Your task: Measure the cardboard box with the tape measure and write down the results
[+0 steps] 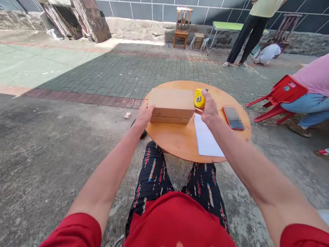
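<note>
A brown cardboard box [172, 99] lies on the round wooden table [177, 142] in front of me. My left hand [145, 115] grips the box at its left end, close to the near corner; some of its fingers are hidden behind that end. At the opposite end, my right hand [210, 107] is closed on a yellow tape measure [199, 98], with the thumb on top. The tape measure is beside the box's right end. White paper [207, 137] lies beneath my right wrist. No drawn-out tape blade can be made out clearly.
A red-edged phone [232, 117] lies on the table's right side. Beyond it, a person in pink [316, 75] sits on a red plastic chair [288, 92]. Another person [250, 34] stands by a green folding table [226, 26]. A wooden chair [183, 29] stands against the wall.
</note>
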The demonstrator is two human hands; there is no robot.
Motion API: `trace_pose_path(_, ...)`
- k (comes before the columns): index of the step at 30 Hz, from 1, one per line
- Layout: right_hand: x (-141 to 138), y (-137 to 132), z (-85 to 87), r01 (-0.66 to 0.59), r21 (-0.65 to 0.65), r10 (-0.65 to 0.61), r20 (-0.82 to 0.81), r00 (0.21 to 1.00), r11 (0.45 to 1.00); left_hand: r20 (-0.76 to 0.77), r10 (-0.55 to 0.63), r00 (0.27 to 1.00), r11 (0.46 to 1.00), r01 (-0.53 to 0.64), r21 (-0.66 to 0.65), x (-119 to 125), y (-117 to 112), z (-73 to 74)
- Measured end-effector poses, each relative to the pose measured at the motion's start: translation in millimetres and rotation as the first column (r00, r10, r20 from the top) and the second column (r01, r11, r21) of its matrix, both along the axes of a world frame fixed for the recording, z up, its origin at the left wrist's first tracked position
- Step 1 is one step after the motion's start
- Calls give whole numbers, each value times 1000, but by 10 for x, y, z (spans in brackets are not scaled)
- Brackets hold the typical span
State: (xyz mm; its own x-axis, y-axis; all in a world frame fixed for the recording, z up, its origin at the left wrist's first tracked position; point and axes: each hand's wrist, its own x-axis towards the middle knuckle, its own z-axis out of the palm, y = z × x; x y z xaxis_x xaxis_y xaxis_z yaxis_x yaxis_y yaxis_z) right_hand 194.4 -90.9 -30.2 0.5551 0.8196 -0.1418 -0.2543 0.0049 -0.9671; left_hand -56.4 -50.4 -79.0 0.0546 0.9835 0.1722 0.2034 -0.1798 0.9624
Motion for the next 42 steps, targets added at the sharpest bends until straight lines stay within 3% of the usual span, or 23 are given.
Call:
trace_pose_path(3, 20, -175, -36, -65, 150, 68, -15, 998, 987, 44, -23, 999, 998, 20, 61, -10, -220, -47)
trace_pose_path(6, 56, -548, -74, -96, 251, 111, -45, 993, 963, 137, -76, 988, 985, 53, 166, -79, -623, -141)
trace_pose_path(11, 31, -1146, -203, -63, 225, 107, -188, 976, 972, 159, -27, 987, 997, 15, 75, -169, -1147, -390)
trace_pose_path(15, -61, -1236, -309, -16, 215, 64, -220, 973, 977, 111, 33, 993, 998, -38, 45, -131, -1153, -498)
trace_pose_path(19, -68, -1166, -348, 3, 247, 59, -243, 968, 969, 107, 27, 994, 997, -34, 68, -68, -1046, -495)
trace_pose_path(21, -32, -1214, -338, 6, 251, 61, -260, 964, 968, 77, 76, 994, 994, -82, 78, -68, -1097, -476)
trace_pose_path(23, 14, -1362, -319, -19, 232, 87, -284, 955, 973, 17, 207, 978, 974, -207, 92, -94, -1277, -453)
trace_pose_path(25, 60, -1594, -309, -95, 207, 157, -306, 939, 974, -40, 347, 937, 933, -341, 117, -117, -1578, -432)
trace_pose_path(27, 94, -1863, -324, -189, 199, 246, -320, 915, 962, -67, 384, 921, 919, -373, 129, -105, -1933, -419)
trace_pose_path(28, 102, -1994, -343, -249, 193, 301, -329, 895, 949, -89, 347, 934, 935, -337, 111, -79, -2102, -415)
trace_pose_path(30, 93, -2217, -399, -384, 152, 413, -346, 842, 911, -124, 125, 984, 992, -123, 24, 11, -2368, -406)
trace_pose_path(32, 60, -2368, -465, -487, 96, 485, -371, 792, 868, -97, -110, 989, 987, 97, -130, 137, -2503, -379)
trace_pose_path(34, 26, -2445, -523, -561, 59, 538, -384, 751, 825, 12, -245, 969, 920, 237, -312, 272, -2520, -318)
trace_pose_path(36, 14, -2469, -560, -636, 27, 598, -371, 710, 771, 166, -281, 945, 829, 327, -454, 384, -2471, -227)
trace_pose_path(39, 50, -2460, -576, -747, -43, 717, -251, 650, 663, 340, -304, 890, 712, 449, -539, 479, -2395, -93)
trace_pose_path(42, 111, -2444, -556, -787, -162, 797, -11, 604, 595, 361, -333, 871, 651, 489, -580, 490, -2380, -32)
